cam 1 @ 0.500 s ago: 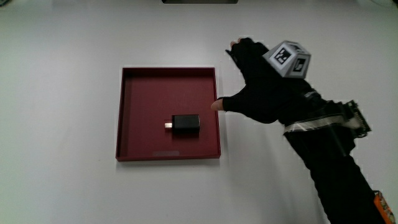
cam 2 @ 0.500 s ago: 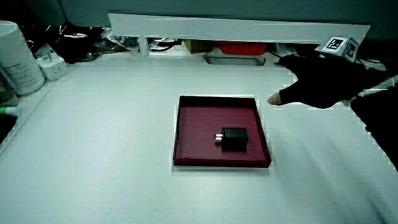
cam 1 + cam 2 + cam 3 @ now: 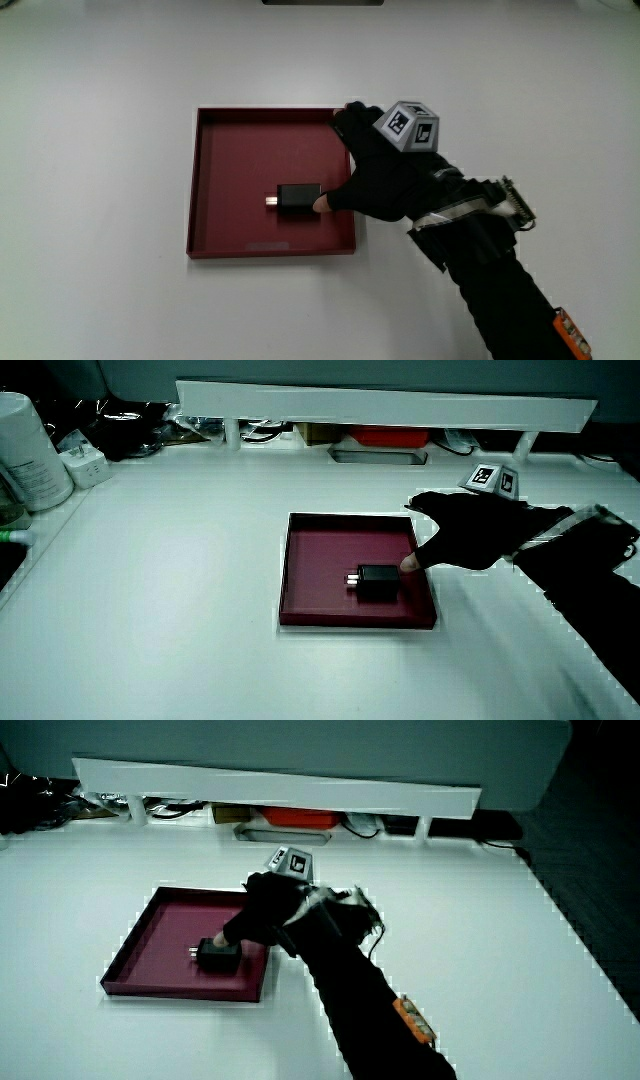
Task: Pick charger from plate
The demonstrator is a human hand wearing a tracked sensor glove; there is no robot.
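Seen from above, a square dark red plate (image 3: 215,180) with a low raised rim is shown on the white bench (image 3: 100,150), and a small black charger (image 3: 299,201) is seen lying flat on its floor, nearer to the person than the plate's middle, its metal plug end turned away from the hand. Nothing else is held by the plate. The gloved hand (image 3: 380,175) is placed over the plate's rim on the forearm's side, with the patterned cube (image 3: 408,127) on its back; the thumb tip is seen at the charger's end, touching it or just short of it, while the other fingers are stretched out along the rim, farther from the person. The charger is not gripped and still rests on the plate.

What is not given by the main view is supplied by the side views: a pale cylindrical container (image 3: 28,452) and a white plug adapter (image 3: 82,463) at the bench's corner, well apart from the plate (image 3: 310,575), and a low white partition (image 3: 380,405) with a grey tray (image 3: 378,456) and cables under it. In a side view the forearm (image 3: 350,990) is seen crossing the bench from the person's edge to the plate (image 3: 150,935), with the hand (image 3: 265,910) above the charger (image 3: 218,955).

Bare bench is left all round the plate, widest between the plate and the container.
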